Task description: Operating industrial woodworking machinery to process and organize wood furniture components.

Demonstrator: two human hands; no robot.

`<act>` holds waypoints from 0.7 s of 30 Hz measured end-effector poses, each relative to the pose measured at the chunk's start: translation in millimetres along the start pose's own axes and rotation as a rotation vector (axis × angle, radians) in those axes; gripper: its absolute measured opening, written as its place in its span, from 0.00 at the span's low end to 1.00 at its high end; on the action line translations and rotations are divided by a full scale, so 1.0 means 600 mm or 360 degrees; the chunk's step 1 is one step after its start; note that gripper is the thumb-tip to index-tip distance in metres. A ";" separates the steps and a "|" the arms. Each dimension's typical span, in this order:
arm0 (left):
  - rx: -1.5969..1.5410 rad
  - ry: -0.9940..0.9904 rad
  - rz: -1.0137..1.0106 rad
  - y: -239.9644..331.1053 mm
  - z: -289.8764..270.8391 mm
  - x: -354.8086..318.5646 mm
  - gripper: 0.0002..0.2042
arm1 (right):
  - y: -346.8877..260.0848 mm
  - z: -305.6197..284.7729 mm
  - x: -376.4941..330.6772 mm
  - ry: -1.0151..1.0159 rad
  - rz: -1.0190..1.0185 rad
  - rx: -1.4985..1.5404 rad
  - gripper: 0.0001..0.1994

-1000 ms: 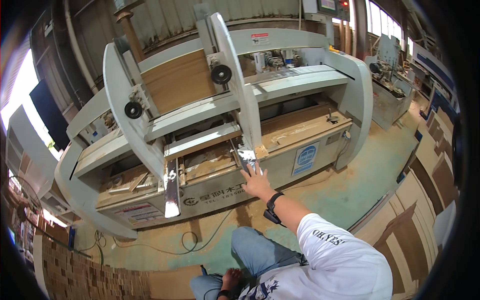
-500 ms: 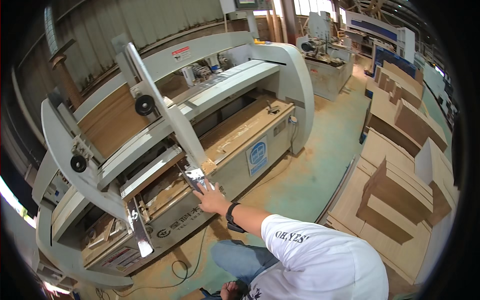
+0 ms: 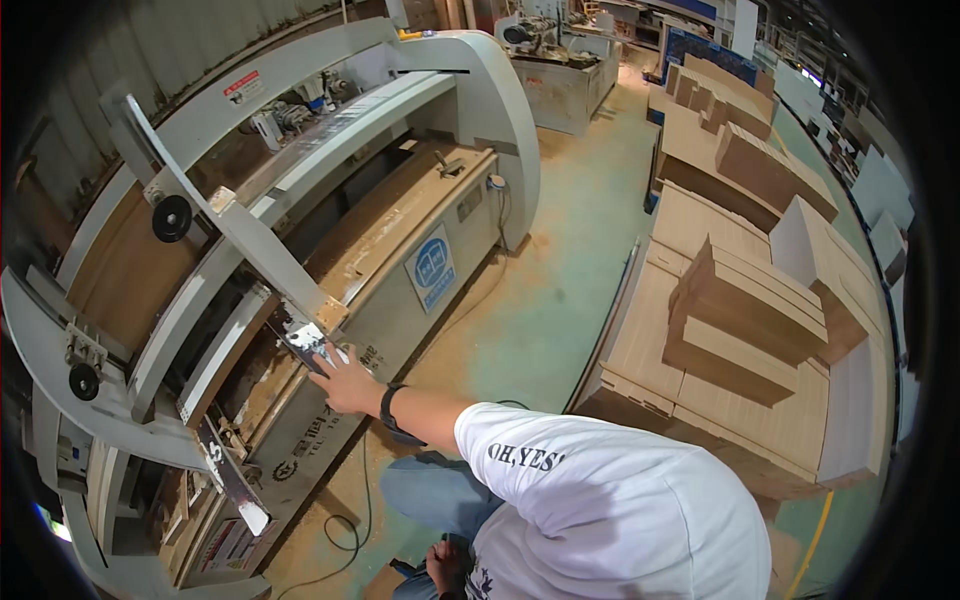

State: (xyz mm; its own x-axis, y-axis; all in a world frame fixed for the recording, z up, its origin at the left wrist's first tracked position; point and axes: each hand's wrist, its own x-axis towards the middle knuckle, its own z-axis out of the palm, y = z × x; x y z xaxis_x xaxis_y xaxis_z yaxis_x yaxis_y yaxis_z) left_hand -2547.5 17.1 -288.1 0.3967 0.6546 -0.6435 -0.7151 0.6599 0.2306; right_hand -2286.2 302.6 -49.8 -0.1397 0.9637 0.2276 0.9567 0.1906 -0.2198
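Right hand (image 3: pixel 348 386) nearer, fingers spread, gripping nothing visibly; support bar (image 3: pixel 303 338) under its fingertips, extending up-left, long axis toward the wrist; left hand (image 3: pixel 444 565) well apart, grip cannot be told.

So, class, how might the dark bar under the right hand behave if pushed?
The dark bar is probably stiff: it looks straight. Its flat top makes rolling unlikely. The shiny patch near the right hand may be slippery.
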 end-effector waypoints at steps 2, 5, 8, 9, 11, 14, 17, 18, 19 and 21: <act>0.0112 -0.0043 0.0057 0.003 0.004 -0.009 0.14 | -0.011 -0.006 0.005 0.0023 -0.0033 0.0034 0.28; 0.0215 -0.0024 0.0102 0.009 0.010 -0.022 0.14 | -0.023 -0.011 0.007 0.0006 -0.0039 0.0056 0.28; 0.0248 0.0001 0.0106 0.013 0.013 -0.023 0.14 | -0.030 -0.018 0.011 -0.0061 -0.0032 0.0031 0.29; 0.0283 -0.0043 0.0125 0.015 0.009 -0.024 0.14 | -0.034 -0.016 0.014 -0.0059 -0.0058 0.0037 0.29; 0.0306 -0.0087 0.0122 0.016 0.002 -0.023 0.15 | -0.039 -0.016 0.016 -0.0026 -0.0014 0.0043 0.30; 0.0196 -0.0018 0.0092 0.015 -0.010 -0.020 0.15 | -0.031 -0.026 0.005 -0.0071 -0.0017 0.0052 0.30; 0.0174 0.0386 0.0096 0.013 -0.014 -0.006 0.13 | -0.030 -0.028 0.004 -0.0133 -0.0014 0.0026 0.30; 0.0259 0.0198 0.0093 0.015 -0.015 -0.002 0.13 | -0.024 -0.026 0.004 -0.0152 0.0013 0.0007 0.30; 0.0337 0.0019 0.0101 0.016 -0.025 0.000 0.13 | -0.022 -0.024 0.005 -0.0142 -0.0006 -0.0006 0.30; 0.0302 0.0040 0.0173 0.018 -0.053 0.015 0.12 | -0.024 -0.030 0.006 -0.0122 -0.0012 -0.0008 0.30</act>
State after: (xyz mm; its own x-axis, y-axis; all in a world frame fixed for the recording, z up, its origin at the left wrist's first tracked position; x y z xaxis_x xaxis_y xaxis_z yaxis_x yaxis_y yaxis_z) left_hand -2570.2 18.3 -314.6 0.3071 0.7179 -0.6248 -0.6307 0.6452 0.4312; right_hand -2296.0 300.1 -28.9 -0.1658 0.9737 0.1561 0.9568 0.1971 -0.2135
